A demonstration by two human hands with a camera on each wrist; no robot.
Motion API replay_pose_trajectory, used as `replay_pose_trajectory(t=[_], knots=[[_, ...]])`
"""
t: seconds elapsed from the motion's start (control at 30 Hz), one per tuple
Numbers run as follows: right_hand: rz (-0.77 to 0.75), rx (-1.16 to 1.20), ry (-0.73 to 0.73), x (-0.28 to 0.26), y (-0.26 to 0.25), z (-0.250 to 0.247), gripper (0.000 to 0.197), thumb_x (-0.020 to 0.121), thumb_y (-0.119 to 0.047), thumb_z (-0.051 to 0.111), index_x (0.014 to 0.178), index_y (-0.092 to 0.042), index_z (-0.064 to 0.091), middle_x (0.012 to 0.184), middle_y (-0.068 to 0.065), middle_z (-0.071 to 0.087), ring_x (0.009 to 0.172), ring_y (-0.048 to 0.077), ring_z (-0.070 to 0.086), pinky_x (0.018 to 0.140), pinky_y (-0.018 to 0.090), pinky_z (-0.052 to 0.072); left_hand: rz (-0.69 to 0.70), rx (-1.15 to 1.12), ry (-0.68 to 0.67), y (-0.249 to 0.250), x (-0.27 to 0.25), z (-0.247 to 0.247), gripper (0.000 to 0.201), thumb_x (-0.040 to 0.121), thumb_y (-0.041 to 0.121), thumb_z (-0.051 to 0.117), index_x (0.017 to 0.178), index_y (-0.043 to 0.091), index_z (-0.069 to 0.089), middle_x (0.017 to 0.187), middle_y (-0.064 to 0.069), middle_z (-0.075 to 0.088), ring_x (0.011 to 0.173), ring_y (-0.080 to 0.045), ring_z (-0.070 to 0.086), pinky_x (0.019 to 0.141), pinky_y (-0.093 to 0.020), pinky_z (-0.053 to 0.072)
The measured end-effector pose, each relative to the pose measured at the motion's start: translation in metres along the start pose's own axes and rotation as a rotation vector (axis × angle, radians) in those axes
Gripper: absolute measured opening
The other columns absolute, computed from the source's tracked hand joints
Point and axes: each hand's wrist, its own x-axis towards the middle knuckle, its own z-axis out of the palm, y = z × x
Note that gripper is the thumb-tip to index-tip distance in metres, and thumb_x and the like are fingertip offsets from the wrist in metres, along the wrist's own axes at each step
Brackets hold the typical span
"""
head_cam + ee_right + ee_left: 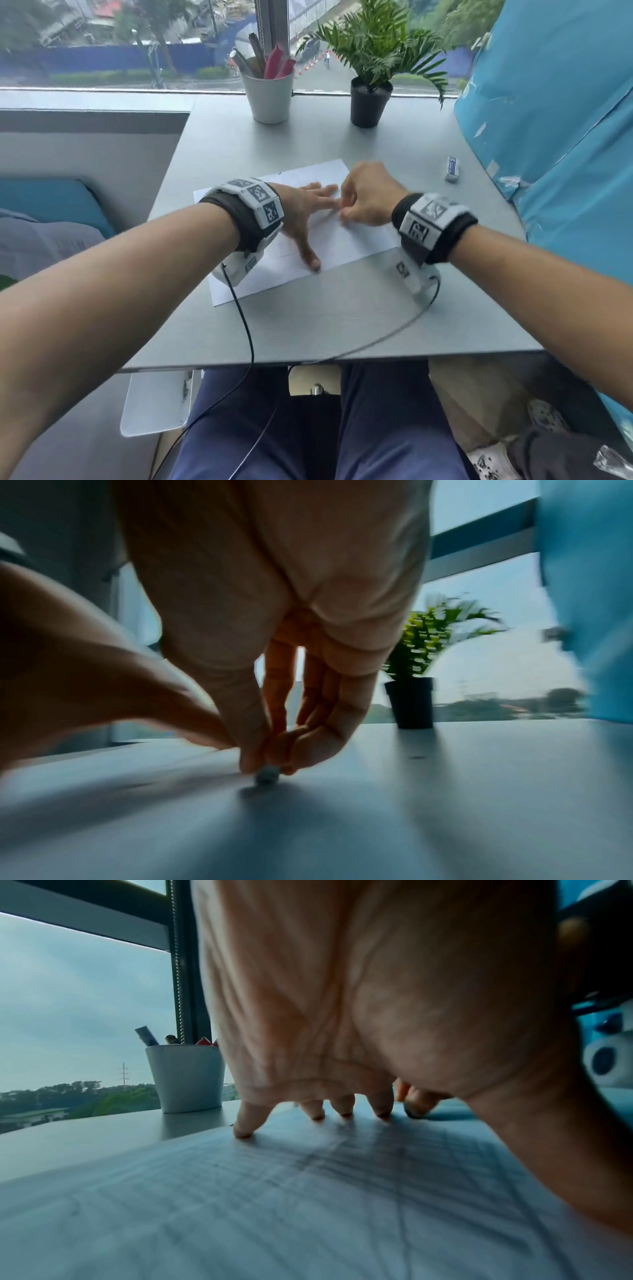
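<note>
A white sheet of paper with faint pencil lines lies on the grey table. My left hand lies flat on the sheet, fingers spread, and its fingertips press on the lined paper. Just to the right, my right hand is curled over the paper. In the right wrist view its thumb and fingers pinch a small grey-white eraser-like nub whose tip touches the surface. The picture there is blurred.
A white eraser in a printed sleeve lies at the table's right. At the back stand a white cup of pens and a black-potted plant. A large blue-wrapped object crowds the right side. Wrist cables trail over the front edge.
</note>
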Motion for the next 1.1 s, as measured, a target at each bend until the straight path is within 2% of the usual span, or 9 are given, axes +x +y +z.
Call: replay_pose_trajectory(t=[0.13,0.27,0.33,0.43,0.53,0.7,0.87,1.0,1.1], knots=[[-0.137,0.072,-0.153,-0.024,-0.029,0.018,0.008,0.072,-0.018,0.081,0.067,-0.018,0.075,0.067,-0.014,0.062,0.072,0.001,0.055,0.063,0.019,0.047,0.067,0.069,0.007,0.013,-0.01,-0.006,0.1,0.066,0.059,0.083,0.152,0.037,0.036,0.165,0.012,0.003,0.151,-0.012,-0.007,0.121,-0.043,-0.001],[0.025,0.015,-0.093,0.006,0.003,-0.012,0.009,0.07,-0.02,0.083,0.074,-0.013,0.079,0.061,-0.007,0.065,0.061,0.006,0.058,0.053,0.017,0.042,0.005,0.007,-0.005,-0.001,0.003,0.001,0.139,0.052,0.07,0.086,0.156,0.048,-0.004,0.164,0.017,-0.02,0.151,-0.014,-0.02,0.121,-0.057,-0.002],[0.065,-0.034,-0.027,0.014,0.011,-0.018,0.01,0.071,-0.017,0.082,0.079,-0.012,0.08,0.067,-0.001,0.068,0.064,0.01,0.06,0.052,0.016,0.041,-0.016,0.007,-0.014,-0.003,0.007,0.002,0.143,0.05,0.07,0.086,0.154,0.049,-0.01,0.163,0.018,-0.022,0.15,-0.013,-0.021,0.12,-0.06,-0.002],[-0.043,-0.006,-0.083,-0.006,-0.012,0.001,0.002,0.074,-0.013,0.078,0.073,-0.015,0.077,0.07,-0.004,0.066,0.069,0.008,0.062,0.06,0.016,0.046,0.017,0.024,-0.007,0.002,0.007,0.0,0.138,0.053,0.073,0.083,0.157,0.044,-0.003,0.164,0.014,-0.02,0.15,-0.016,-0.022,0.118,-0.056,-0.006],[-0.177,0.032,-0.207,-0.027,-0.025,0.013,0.007,0.073,-0.015,0.078,0.068,-0.017,0.075,0.066,-0.013,0.064,0.062,-0.007,0.053,0.058,0.007,0.038,0.098,0.062,-0.008,-0.002,0.014,0.004,0.127,0.052,0.079,0.08,0.156,0.042,0.017,0.167,0.008,-0.013,0.149,-0.019,-0.026,0.118,-0.052,-0.016],[0.03,0.018,-0.021,0.006,0.012,-0.01,0.008,0.071,-0.021,0.082,0.073,-0.015,0.078,0.06,-0.009,0.063,0.061,0.005,0.06,0.052,0.015,0.039,-0.014,0.007,-0.006,-0.002,0.01,0.004,0.143,0.049,0.073,0.084,0.154,0.049,-0.01,0.163,0.017,-0.023,0.15,-0.013,-0.021,0.121,-0.06,-0.001],[-0.147,0.014,-0.189,-0.024,-0.014,0.009,0.005,0.073,-0.018,0.08,0.07,-0.019,0.076,0.067,-0.013,0.062,0.06,-0.006,0.053,0.058,0.011,0.045,0.027,0.034,0.005,-0.005,0.019,0.008,0.147,0.032,0.092,0.074,0.155,0.048,0.006,0.166,0.014,-0.014,0.152,-0.019,-0.018,0.121,-0.062,0.003],[0.002,0.027,-0.037,0.0,0.013,-0.01,0.008,0.071,-0.022,0.082,0.074,-0.016,0.078,0.069,-0.002,0.07,0.061,0.004,0.06,0.052,0.011,0.04,-0.019,0.014,0.002,0.0,0.011,0.004,0.145,0.048,0.075,0.083,0.156,0.045,-0.009,0.163,0.015,-0.023,0.151,-0.015,-0.02,0.121,-0.061,0.001],[-0.072,0.056,-0.086,-0.014,-0.003,0.005,0.005,0.072,-0.019,0.082,0.071,-0.017,0.077,0.069,-0.009,0.065,0.064,0.002,0.059,0.056,0.013,0.042,-0.017,0.015,-0.01,-0.002,0.015,0.004,0.145,0.044,0.083,0.079,0.155,0.047,-0.006,0.163,0.013,-0.024,0.15,-0.016,-0.022,0.12,-0.063,0.0]])
